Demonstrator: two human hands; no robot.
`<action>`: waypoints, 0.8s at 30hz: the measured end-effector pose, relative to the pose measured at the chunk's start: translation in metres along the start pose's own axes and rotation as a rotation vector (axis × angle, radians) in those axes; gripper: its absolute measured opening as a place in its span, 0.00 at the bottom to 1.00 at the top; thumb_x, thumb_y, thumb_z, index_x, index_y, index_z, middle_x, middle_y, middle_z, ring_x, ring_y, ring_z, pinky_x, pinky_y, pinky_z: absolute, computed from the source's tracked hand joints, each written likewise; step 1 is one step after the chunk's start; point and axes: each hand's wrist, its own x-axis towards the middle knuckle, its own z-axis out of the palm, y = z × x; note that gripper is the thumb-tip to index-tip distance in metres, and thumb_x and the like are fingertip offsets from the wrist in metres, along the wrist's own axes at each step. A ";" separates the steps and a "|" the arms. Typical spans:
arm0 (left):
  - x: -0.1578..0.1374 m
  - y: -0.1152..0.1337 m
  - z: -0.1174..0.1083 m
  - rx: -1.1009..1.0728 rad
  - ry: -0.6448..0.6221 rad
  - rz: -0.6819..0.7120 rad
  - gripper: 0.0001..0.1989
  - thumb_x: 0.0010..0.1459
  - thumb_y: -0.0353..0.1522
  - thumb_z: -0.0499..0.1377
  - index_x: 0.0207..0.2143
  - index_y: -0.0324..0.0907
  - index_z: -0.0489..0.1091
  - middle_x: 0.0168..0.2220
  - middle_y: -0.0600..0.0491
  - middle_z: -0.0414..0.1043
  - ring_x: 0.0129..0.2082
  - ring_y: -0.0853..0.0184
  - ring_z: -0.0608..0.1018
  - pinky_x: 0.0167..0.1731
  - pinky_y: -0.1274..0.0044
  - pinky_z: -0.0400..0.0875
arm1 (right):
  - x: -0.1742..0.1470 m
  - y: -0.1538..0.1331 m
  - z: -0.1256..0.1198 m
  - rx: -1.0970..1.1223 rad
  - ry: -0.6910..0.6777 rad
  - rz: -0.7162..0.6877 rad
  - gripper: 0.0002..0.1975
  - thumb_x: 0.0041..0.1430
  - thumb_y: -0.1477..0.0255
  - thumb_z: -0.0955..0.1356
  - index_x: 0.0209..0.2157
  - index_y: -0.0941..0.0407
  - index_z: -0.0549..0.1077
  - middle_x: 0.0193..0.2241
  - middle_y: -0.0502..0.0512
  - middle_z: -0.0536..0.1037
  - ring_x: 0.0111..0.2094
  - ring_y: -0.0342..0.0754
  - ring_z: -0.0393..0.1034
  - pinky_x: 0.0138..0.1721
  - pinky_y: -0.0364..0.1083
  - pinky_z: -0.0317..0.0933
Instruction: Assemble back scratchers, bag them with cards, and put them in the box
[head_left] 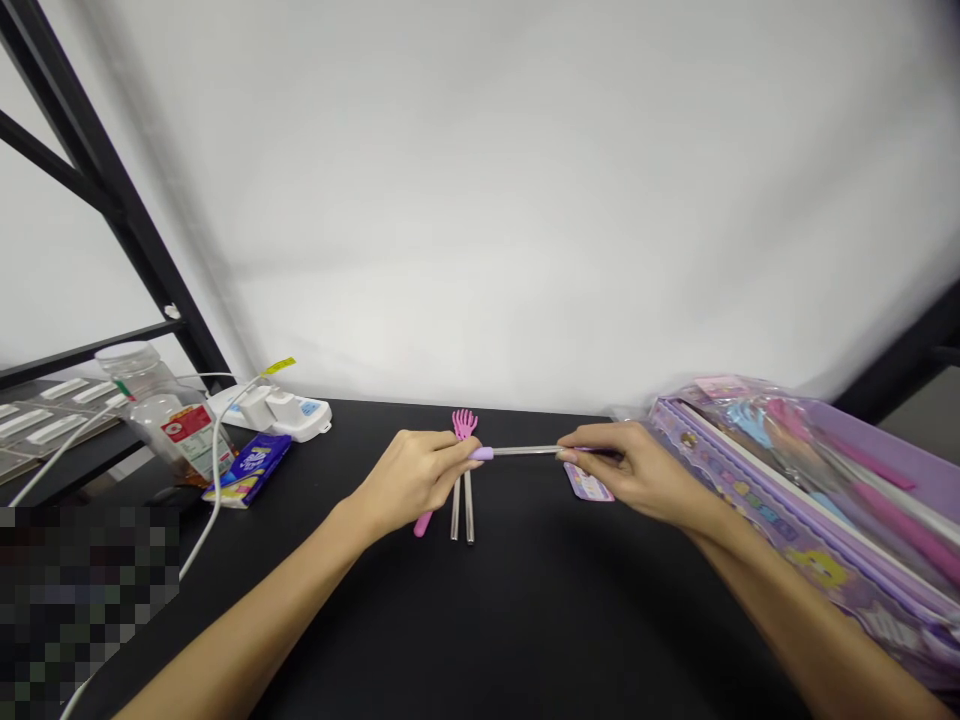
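Observation:
A thin metal rod with a purple end (525,450) is held level above the black table, between my two hands. My left hand (409,475) pinches its purple end. Closed round the other end, my right hand (630,465) hides most of that part. Below my left hand lies a pink hand-shaped back scratcher head (465,424), and a pink handle (424,522) shows under the wrist. Two silver metal tubes (462,510) lie side by side there, their upper parts covered. A small purple printed card (590,484) sits partly beneath my right hand.
On the right, a purple box (787,550) holds several plastic-wrapped pink, blue and silver items. To the left are a clear labelled jar (180,430), a blue snack packet (255,468), a white power strip (307,418) and a white cable (217,450). A white wall (480,220) stands behind.

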 end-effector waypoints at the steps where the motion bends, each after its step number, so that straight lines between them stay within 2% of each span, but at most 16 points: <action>1: 0.000 0.002 0.000 -0.019 -0.015 -0.020 0.15 0.70 0.33 0.49 0.44 0.38 0.74 0.25 0.55 0.69 0.22 0.72 0.70 0.23 0.79 0.62 | 0.000 0.000 0.001 0.001 0.010 -0.014 0.16 0.62 0.59 0.66 0.34 0.55 0.81 0.28 0.56 0.81 0.28 0.50 0.71 0.27 0.46 0.62; 5: 0.003 0.008 -0.004 -0.090 -0.093 -0.111 0.15 0.70 0.33 0.49 0.39 0.40 0.75 0.22 0.56 0.67 0.21 0.72 0.69 0.24 0.79 0.60 | 0.000 -0.003 0.011 -0.019 0.031 -0.077 0.15 0.63 0.61 0.67 0.32 0.55 0.81 0.23 0.54 0.78 0.22 0.45 0.65 0.23 0.45 0.57; 9: 0.004 0.011 -0.008 -0.154 -0.185 -0.180 0.16 0.69 0.34 0.50 0.32 0.40 0.74 0.21 0.57 0.67 0.21 0.71 0.70 0.26 0.80 0.60 | -0.001 -0.003 0.022 -0.064 0.026 -0.125 0.14 0.65 0.63 0.65 0.34 0.55 0.80 0.24 0.54 0.77 0.24 0.46 0.66 0.25 0.45 0.57; 13: 0.003 0.011 -0.005 -0.157 -0.213 -0.195 0.16 0.68 0.34 0.51 0.28 0.41 0.71 0.20 0.57 0.66 0.21 0.71 0.69 0.25 0.80 0.57 | -0.002 -0.002 0.031 -0.094 0.035 -0.163 0.15 0.66 0.63 0.64 0.34 0.55 0.80 0.24 0.54 0.77 0.23 0.45 0.65 0.26 0.45 0.57; 19: -0.001 0.014 0.005 -0.110 -0.180 -0.175 0.15 0.68 0.35 0.51 0.32 0.41 0.73 0.23 0.55 0.71 0.25 0.68 0.73 0.28 0.78 0.59 | -0.002 -0.002 0.039 -0.096 0.029 -0.182 0.15 0.66 0.65 0.64 0.33 0.56 0.79 0.23 0.53 0.75 0.22 0.44 0.63 0.26 0.45 0.54; 24: 0.001 0.017 0.002 -0.007 -0.183 -0.174 0.15 0.69 0.37 0.50 0.37 0.42 0.74 0.26 0.53 0.74 0.25 0.68 0.75 0.25 0.78 0.58 | -0.001 -0.006 0.034 -0.071 0.001 -0.160 0.14 0.66 0.65 0.65 0.33 0.55 0.78 0.23 0.52 0.74 0.22 0.43 0.61 0.24 0.44 0.53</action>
